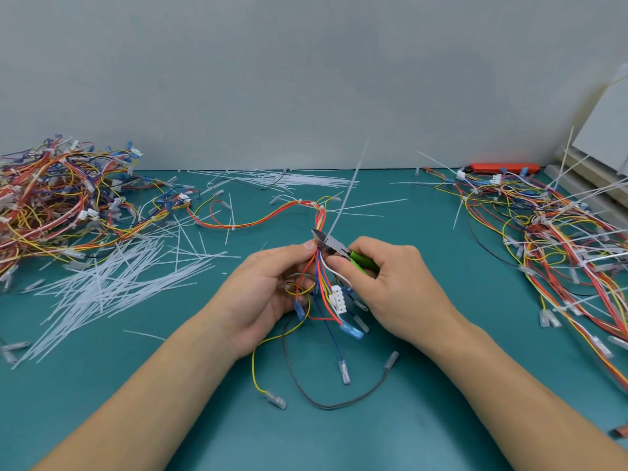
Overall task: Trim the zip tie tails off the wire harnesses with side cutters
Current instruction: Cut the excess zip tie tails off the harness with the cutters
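Near the middle of the surface (102, 385), the left hand (268, 294) pinches the wire harness (319, 266) upright. Just right of its thumb, the zip tie tail (346, 192) slants up toward the far edge. The right hand (384, 283) grips the side cutters (334, 248), blades at the tail's base, pointing left.

You've got a teal mat (136, 402), grey wall (272, 79) behind, 1 red-orange tool (503, 168) far right against it, white panel (605, 130) leaning beside.
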Action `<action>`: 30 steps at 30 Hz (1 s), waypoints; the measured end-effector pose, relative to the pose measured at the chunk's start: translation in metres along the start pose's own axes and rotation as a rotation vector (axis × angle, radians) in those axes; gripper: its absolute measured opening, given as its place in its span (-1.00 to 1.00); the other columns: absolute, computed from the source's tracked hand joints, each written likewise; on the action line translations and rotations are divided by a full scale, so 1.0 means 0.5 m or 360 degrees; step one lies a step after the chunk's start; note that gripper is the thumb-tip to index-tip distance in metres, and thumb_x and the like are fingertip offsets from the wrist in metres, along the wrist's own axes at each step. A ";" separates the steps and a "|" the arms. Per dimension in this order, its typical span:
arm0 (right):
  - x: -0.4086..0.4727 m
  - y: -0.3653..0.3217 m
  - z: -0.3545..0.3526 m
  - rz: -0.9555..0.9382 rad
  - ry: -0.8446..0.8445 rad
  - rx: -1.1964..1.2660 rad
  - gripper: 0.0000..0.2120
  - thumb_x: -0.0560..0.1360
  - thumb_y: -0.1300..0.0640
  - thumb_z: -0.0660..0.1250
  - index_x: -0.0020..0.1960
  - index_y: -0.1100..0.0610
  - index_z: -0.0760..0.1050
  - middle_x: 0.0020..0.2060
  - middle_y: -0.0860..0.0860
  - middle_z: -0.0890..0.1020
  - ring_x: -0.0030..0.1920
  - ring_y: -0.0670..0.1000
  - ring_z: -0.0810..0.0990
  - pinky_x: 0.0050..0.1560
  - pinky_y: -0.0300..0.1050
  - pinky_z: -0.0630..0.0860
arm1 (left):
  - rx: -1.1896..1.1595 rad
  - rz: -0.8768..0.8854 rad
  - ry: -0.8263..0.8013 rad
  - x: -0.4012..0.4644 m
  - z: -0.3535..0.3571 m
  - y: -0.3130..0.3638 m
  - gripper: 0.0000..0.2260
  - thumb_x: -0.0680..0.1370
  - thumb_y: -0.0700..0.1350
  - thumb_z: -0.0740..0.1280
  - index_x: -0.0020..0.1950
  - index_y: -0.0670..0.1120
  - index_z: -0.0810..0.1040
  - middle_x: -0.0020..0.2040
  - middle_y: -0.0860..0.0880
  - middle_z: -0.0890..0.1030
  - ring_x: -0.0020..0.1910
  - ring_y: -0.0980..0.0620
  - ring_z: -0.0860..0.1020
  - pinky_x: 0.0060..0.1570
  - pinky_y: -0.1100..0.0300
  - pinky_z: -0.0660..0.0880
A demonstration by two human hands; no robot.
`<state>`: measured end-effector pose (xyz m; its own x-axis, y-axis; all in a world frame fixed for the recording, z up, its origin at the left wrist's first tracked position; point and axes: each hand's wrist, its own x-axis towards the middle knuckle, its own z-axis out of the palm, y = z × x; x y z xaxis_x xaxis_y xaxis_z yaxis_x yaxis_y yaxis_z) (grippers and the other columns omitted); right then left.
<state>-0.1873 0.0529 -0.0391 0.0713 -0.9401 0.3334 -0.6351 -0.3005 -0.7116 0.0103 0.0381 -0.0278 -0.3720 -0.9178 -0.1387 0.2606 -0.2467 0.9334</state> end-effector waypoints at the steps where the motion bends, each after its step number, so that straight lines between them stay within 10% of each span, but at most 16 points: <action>1: -0.001 0.000 0.000 0.0008 0.0008 0.0004 -0.50 0.50 -0.43 0.25 -0.21 0.01 0.48 -0.46 -0.05 0.45 -0.41 -0.05 0.36 -0.34 -0.01 0.38 | 0.0003 0.0002 0.0003 -0.001 0.000 0.000 -0.79 0.46 0.02 0.46 -0.05 -0.10 0.71 -0.27 -0.01 0.60 -0.36 0.08 0.49 -0.34 0.22 0.39; 30: -0.004 -0.005 0.004 0.0042 -0.0022 0.0060 -0.51 0.48 -0.44 0.21 -0.19 0.00 0.51 -0.46 -0.12 0.47 -0.41 -0.07 0.37 -0.35 -0.05 0.34 | 0.0026 0.0014 -0.0015 0.000 0.003 0.001 -0.82 0.51 0.00 0.42 -0.12 -0.09 0.72 -0.31 0.01 0.59 -0.39 0.09 0.47 -0.30 0.19 0.36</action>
<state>-0.1841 0.0550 -0.0392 0.0658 -0.9498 0.3058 -0.6076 -0.2812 -0.7428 0.0090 0.0386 -0.0269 -0.3780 -0.9170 -0.1274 0.2491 -0.2333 0.9400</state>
